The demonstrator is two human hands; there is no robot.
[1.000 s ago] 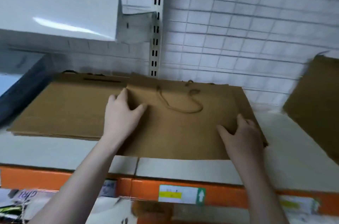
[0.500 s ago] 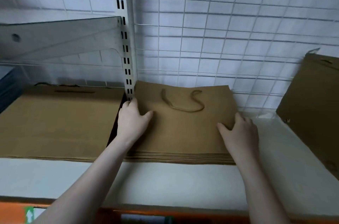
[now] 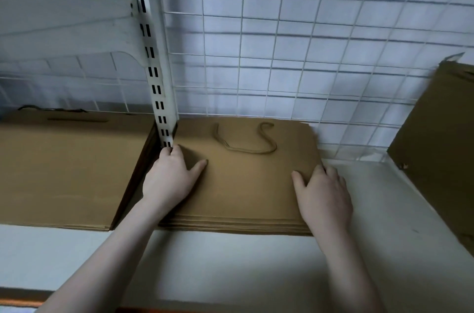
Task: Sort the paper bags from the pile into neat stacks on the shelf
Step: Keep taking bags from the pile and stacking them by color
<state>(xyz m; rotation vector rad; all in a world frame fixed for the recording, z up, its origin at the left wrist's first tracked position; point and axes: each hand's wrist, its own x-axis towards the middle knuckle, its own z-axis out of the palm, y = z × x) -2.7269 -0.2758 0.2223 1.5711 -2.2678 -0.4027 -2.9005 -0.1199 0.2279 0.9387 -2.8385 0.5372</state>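
White shelf board is seen nearest, bare along its front. On it a stack of flat brown kraft paper bags is laid, its far edge against the wire grid back panel. Left hand is rested flat on the stack's left edge, fingers extended, fingertips beside the slotted white upright. Right hand is laid flat over the stack's right edge, fingers relaxed; nothing is gripped. A twisted cord handle is looped on the top bag. A second, larger bag stack is set to the left; another brown bag is leaned at far right.
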